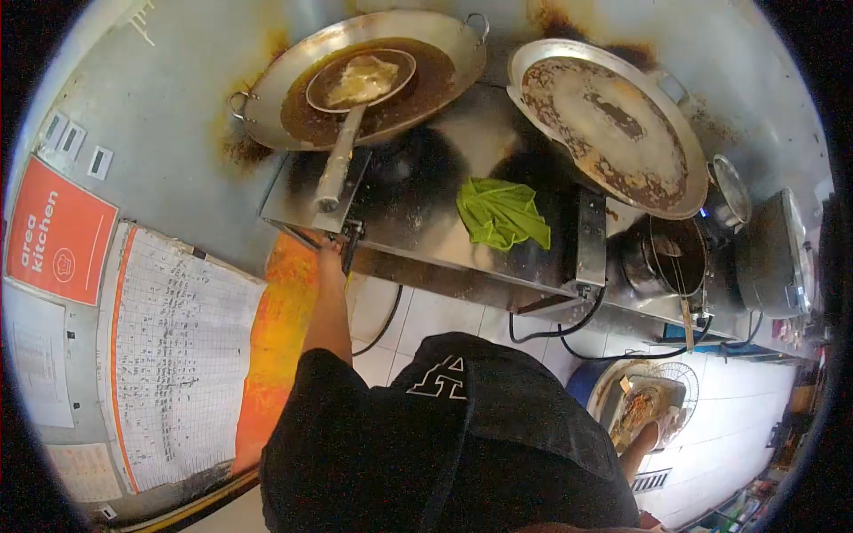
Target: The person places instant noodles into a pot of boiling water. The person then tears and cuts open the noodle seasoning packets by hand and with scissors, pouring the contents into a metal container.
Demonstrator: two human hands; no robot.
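My left hand (331, 250) reaches to the front edge of the metal stove (413, 235), closed at a dark gas valve (354, 238). Above it, a wide wok (258, 105) of brown oil holds a long-handled strainer (339, 160), and a pale, battered-looking lump (366, 80) sits in its bowl. Low on the right, my right hand (656, 433) is at a tray (613, 407) with brown fried bits. A whitish thing (673, 419) is at its fingers, too blurred to name. A wire strainer (693, 382) lies at the tray's far side.
A second wok (569, 151) holds foaming oil at the back right. A green cloth (502, 213) lies on the stove between the woks. Pots (640, 266) stand to the right, one with a long-handled utensil (687, 320). Black hoses (569, 333) hang below the stove's edge.
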